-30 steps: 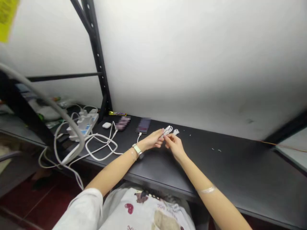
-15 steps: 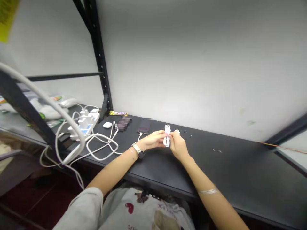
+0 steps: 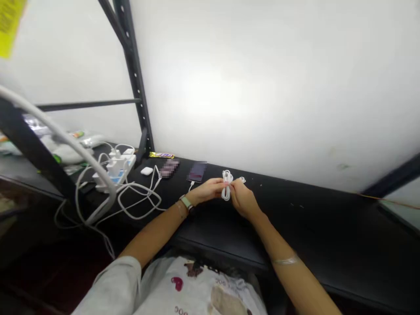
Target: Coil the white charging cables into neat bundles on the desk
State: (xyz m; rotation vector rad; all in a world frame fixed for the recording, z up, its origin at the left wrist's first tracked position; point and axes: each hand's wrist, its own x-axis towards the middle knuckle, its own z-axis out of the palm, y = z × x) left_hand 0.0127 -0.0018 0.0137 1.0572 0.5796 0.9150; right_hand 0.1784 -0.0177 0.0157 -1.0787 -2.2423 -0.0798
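A white coiled cable [image 3: 226,193] stands upright between my two hands over the black table [image 3: 210,227]. My left hand [image 3: 210,190] pinches its middle from the left, a watch on the wrist. From the right, my right hand [image 3: 242,196] grips the same bundle with bent fingers. Just behind my right hand a small white loop [image 3: 243,179] shows, mostly hidden. Beyond my left hand lies a dark phone [image 3: 197,171] with a white cable plugged into its near end.
Left of my hands lie a second phone [image 3: 169,168], a white earbud case [image 3: 146,171] and a yellow wrapped snack [image 3: 162,155]. A power strip [image 3: 116,173] with tangled white cables is further left, beside a black shelf post [image 3: 138,78].
The coiled cable has turned slightly and its loops look more spread out at the top. Both hands stay nearly in place. The picture has become brighter on the wall.
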